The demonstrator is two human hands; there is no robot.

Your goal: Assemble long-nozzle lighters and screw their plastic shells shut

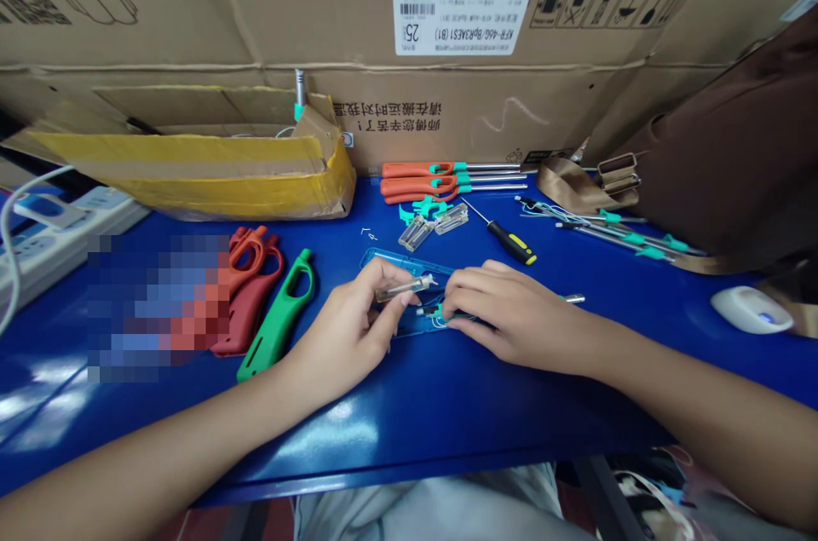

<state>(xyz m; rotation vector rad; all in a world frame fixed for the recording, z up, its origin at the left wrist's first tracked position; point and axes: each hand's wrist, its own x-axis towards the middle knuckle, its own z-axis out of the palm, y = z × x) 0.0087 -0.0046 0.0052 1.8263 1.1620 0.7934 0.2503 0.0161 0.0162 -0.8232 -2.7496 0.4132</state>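
Note:
My left hand (354, 324) pinches a clear lighter fuel tank (404, 289) between thumb and fingers, its white-tipped valve end pointing right. Close by, my right hand (511, 311) curls over a lighter rod assembly with a teal piece (437, 312) and thin white wires. The metal tip (575, 298) of that rod sticks out past the far side of the hand; its middle is hidden. Under both hands lies a translucent blue lighter shell (400, 258), partly covered. Just beyond are several loose clear tanks (415, 232), small teal parts (429, 207) and a black-and-yellow screwdriver (513, 241).
Orange lighters (418, 183) lie at the back. Red (246, 311) and green (278, 315) lighter shells rest left, beside a taped carton (210, 183) and a power strip (77, 226). Rod assemblies (613, 230), a brown strap (566, 187) and a white mouse-like device (751, 308) are right.

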